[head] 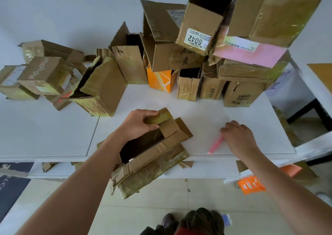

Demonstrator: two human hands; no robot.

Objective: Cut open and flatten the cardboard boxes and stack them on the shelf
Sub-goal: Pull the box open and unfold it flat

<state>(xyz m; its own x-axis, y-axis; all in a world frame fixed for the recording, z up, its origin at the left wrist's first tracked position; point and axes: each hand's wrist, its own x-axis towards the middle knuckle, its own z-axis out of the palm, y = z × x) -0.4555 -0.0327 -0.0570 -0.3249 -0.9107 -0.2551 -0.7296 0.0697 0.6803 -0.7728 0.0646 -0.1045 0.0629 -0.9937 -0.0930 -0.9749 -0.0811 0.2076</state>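
An open, tape-covered cardboard box (152, 155) lies on its side, overhanging the front edge of the white table (224, 112). My left hand (138, 123) is shut on the box's far taped flap, thumb underneath, fingers over the top. My right hand (239, 136) is to the right of the box. Its fingers curl over the upper end of a pink cutter (215, 146), which is blurred and lies slanted on the table. Under the tabletop, a lower shelf (206, 170) shows the edges of flattened cardboard pieces (186, 164).
Several brown boxes (197, 37) are piled high at the back centre and right, with an orange one (160, 80) and a pink one (251, 53). More boxes (45, 73) lie at the back left. Orange flat cardboard (251, 183) sits low right. My shoes (194, 222) are below.
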